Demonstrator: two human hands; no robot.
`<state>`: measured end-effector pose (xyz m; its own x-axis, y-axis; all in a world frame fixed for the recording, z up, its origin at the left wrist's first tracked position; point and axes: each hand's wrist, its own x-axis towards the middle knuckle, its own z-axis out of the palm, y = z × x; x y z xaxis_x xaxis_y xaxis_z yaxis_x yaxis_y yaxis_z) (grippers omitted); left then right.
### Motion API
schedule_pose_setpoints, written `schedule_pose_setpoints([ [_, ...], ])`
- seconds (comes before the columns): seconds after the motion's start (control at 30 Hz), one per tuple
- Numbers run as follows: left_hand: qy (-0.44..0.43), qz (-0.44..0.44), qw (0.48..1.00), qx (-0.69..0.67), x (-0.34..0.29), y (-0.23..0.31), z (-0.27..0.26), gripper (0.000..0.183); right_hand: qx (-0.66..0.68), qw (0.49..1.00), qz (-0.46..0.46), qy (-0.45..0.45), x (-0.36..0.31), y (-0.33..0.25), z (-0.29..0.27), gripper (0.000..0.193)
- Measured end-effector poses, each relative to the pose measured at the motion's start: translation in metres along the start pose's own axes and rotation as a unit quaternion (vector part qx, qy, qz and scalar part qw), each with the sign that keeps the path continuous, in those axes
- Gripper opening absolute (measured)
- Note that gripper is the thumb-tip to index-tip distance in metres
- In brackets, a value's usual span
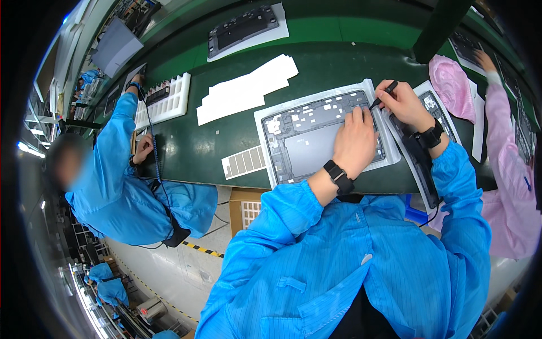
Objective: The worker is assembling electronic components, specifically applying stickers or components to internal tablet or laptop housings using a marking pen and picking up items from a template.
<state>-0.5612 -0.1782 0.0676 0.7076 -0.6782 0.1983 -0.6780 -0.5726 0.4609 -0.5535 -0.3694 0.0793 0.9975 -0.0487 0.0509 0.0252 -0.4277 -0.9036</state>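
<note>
A grey tablet housing (316, 152), dotted with small white pads, lies on a white sheet (262, 115) in front of me. My left hand (355, 141) rests on its right part, fingers stretched out and lying against the surface. Closed round a black pen-shaped tool (389, 88), my right hand (404, 104) is at the housing's upper right corner. The tool's tip points down at that corner; whether it touches is too small to tell. Under my right wrist and forearm lies a second dark tablet part (416, 164).
Left of the housing is a strip of grey rectangular stickers (244, 163); white paper sheets (248, 87) lie beyond. Another housing (243, 28) sits at the back. A pink cloth (451, 85) lies right. Co-workers in blue (113, 152) and pink (499, 130) flank me.
</note>
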Motion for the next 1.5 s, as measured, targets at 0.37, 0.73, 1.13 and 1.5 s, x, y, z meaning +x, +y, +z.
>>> schedule_pose_setpoints([
  [0.37, -0.090, 0.036, 0.983, 0.156, 0.014, 0.001, 0.005, 0.051, 0.139, 0.969, -0.009, 0.204, 0.008, 0.002, -0.027, 0.024],
  [0.73, 0.006, -0.337, 0.925, 0.177, -0.067, -0.124, -0.093, 0.032, -0.423, 0.903, 0.032, -0.064, 0.005, -0.017, 0.014, 0.038],
  [1.13, 0.188, -0.275, 0.941, -0.060, -0.022, -0.125, -0.161, 0.037, -0.292, 0.955, -0.034, 0.037, 0.021, -0.041, 0.015, 0.031],
  [1.5, 0.067, -0.126, 0.989, -0.028, 0.327, -0.256, -0.094, 0.032, -0.491, 0.865, 0.034, 0.100, 0.230, 0.049, -0.137, 0.027],
])
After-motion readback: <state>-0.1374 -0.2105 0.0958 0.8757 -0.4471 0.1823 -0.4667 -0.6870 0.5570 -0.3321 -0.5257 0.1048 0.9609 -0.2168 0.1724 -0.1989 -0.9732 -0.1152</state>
